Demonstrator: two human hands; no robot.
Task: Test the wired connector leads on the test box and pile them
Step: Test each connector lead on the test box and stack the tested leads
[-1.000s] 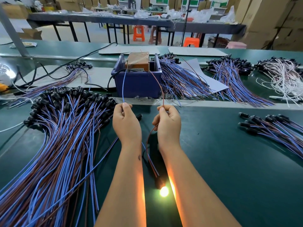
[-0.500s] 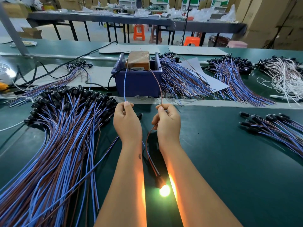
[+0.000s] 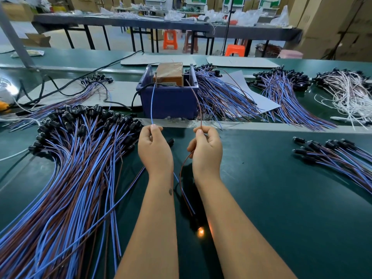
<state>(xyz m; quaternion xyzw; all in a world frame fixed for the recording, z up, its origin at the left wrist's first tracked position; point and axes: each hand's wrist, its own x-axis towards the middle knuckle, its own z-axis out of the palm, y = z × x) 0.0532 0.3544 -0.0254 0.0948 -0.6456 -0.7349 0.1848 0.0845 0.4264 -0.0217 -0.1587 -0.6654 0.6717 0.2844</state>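
Note:
My left hand (image 3: 155, 150) pinches the blue wire (image 3: 152, 105) of one lead; the wire rises to a metal pin on the test box (image 3: 170, 74), a brown unit inside a blue bin (image 3: 168, 101). My right hand (image 3: 205, 151) pinches the same lead's brown wire (image 3: 198, 106), which reaches up toward the box's right side. Below, between my forearms, the lead's lamp end (image 3: 200, 232) glows a faint orange. A large pile of blue and brown leads (image 3: 66, 174) with black connector heads lies to the left. A small pile of leads (image 3: 338, 156) lies to the right.
More lead bundles lie behind the bin (image 3: 221, 97) and at the far right (image 3: 281, 87), with a white-wired bundle (image 3: 348, 91) beyond. Black cables (image 3: 60, 91) run across the left rear of the green bench. Tables, stools and cardboard boxes stand in the background.
The lamp at the lead's end has dimmed from a bright yellow-green glow to a faint orange one. Both hands keep their pinch on the wires and have barely moved.

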